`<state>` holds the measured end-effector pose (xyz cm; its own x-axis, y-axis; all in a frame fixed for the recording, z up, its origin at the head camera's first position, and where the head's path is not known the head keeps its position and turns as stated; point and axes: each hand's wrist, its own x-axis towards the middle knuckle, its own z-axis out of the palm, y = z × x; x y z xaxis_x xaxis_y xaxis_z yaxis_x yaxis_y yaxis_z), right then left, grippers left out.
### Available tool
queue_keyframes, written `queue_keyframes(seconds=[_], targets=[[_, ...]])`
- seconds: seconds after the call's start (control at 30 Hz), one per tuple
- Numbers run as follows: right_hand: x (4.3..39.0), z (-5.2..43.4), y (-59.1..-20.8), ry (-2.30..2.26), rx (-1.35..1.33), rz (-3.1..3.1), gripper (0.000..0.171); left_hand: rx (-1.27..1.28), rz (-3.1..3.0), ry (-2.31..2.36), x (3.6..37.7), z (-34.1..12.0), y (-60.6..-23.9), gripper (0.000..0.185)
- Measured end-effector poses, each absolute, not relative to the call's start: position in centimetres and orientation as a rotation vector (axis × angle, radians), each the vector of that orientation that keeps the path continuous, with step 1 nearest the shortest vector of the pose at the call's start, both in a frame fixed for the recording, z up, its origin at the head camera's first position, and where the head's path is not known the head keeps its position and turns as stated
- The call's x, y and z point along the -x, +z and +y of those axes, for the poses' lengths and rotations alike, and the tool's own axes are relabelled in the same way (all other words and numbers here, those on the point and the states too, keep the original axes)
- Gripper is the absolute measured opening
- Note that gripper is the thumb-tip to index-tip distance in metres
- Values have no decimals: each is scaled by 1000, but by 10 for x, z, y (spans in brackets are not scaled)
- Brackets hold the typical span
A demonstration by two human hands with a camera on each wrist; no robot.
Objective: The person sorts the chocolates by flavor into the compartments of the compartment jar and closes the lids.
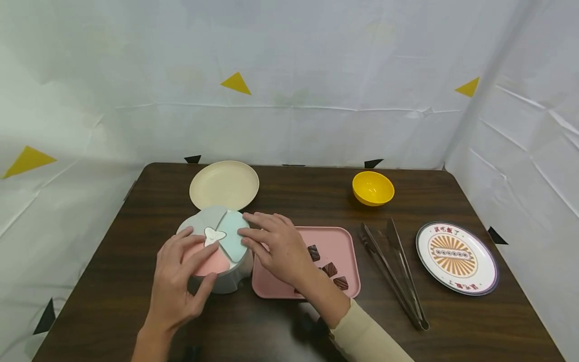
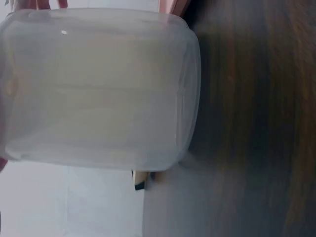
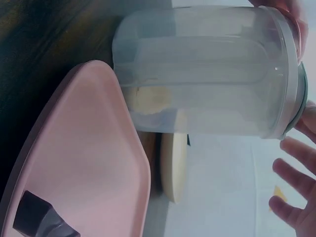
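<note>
A round translucent container [image 1: 231, 280] stands on the dark table, with a lid split into grey, light blue [image 1: 232, 236] and pink segments. My left hand [image 1: 194, 261] lies over the pink segment, its thumb pressed against the container's front wall. The straight fingers of my right hand [image 1: 262, 239] rest on the blue segment. The left wrist view is filled by the container's cloudy wall [image 2: 98, 89]. In the right wrist view the container [image 3: 207, 74] lies beside the pink tray [image 3: 84, 163], with my right fingertips [image 3: 291, 187] near the lid.
A pink tray [image 1: 339, 241] holding chocolate pieces [image 1: 329, 269] touches the container's right side. Metal tongs [image 1: 395, 271] and a patterned plate [image 1: 457, 257] lie further right. A cream plate [image 1: 223, 184] and a yellow bowl [image 1: 373, 188] sit at the back.
</note>
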<state>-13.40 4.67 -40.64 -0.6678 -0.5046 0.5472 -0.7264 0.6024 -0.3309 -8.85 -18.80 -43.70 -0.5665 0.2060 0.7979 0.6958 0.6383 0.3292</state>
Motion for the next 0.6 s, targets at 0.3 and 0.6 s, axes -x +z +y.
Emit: queue_keyframes(seconds=[0.3, 0.6], targets=[[127, 43, -402, 650, -1292, -2206, 27, 737, -2090, -797, 86, -191, -436, 44], [128, 42, -402, 445, -1345, -2168, 21, 618, -1969, -694, 90, -183, -439, 49]])
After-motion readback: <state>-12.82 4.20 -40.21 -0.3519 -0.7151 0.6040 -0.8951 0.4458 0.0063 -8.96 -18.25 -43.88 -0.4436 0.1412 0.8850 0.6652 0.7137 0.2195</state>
